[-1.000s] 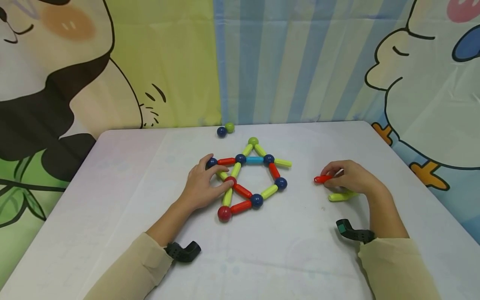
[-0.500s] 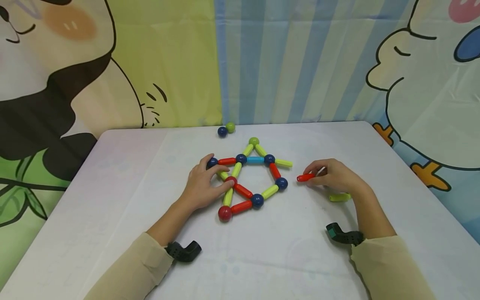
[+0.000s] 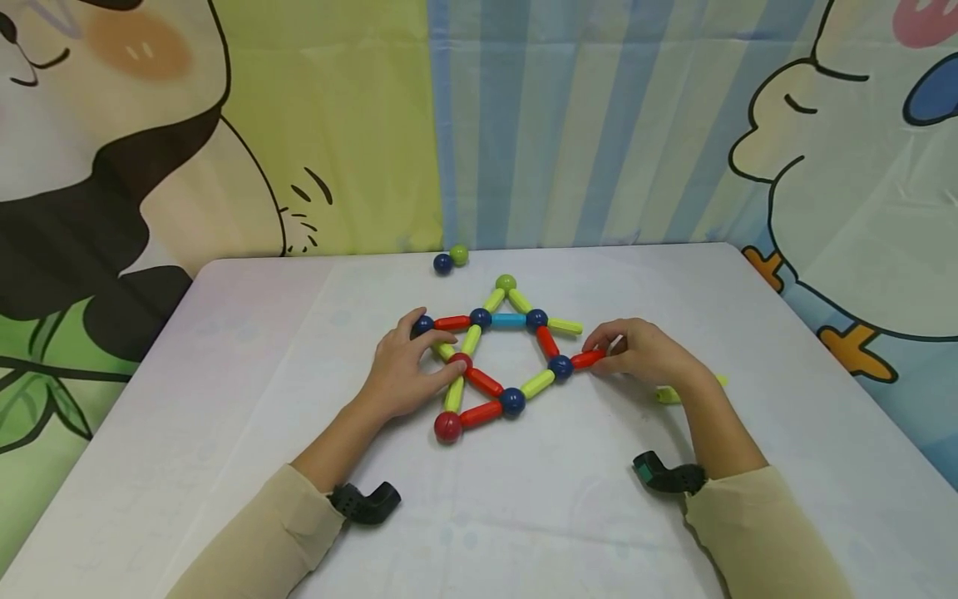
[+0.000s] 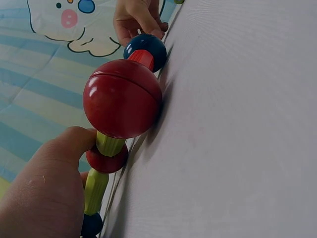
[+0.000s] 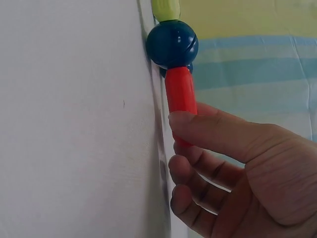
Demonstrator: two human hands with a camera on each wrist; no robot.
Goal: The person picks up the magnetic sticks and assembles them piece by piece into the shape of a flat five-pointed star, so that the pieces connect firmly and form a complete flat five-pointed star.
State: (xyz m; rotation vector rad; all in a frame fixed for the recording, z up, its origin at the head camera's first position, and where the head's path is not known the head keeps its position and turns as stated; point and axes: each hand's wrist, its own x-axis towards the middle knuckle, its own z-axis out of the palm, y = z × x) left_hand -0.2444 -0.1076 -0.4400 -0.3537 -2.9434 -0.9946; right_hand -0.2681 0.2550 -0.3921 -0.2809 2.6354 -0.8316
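A flat figure of colored rods and balls, a magnetic building set by its look, lies on the table. My left hand (image 3: 400,370) holds its left side, thumb at a red ball (image 3: 460,361) and fingers by a dark blue ball (image 3: 422,324). The left wrist view shows the thumb beside that red ball, behind a larger red ball (image 4: 123,99). On the right, my right hand (image 3: 647,353) pinches a red rod (image 5: 180,89) between thumb and fingers. The rod's far end meets the figure's rightmost dark blue ball (image 5: 172,44).
Yellow-green rods (image 3: 668,395) lie right of the figure, partly hidden behind my right wrist. A loose dark blue ball (image 3: 443,264) and a green ball (image 3: 459,254) sit at the back edge of the white table (image 3: 524,516). A printed curtain (image 3: 599,125) hangs behind.
My right hand has moved left with the red rod, away from the yellow-green rods, and the rod now meets the blue ball. My left hand has stayed in place.
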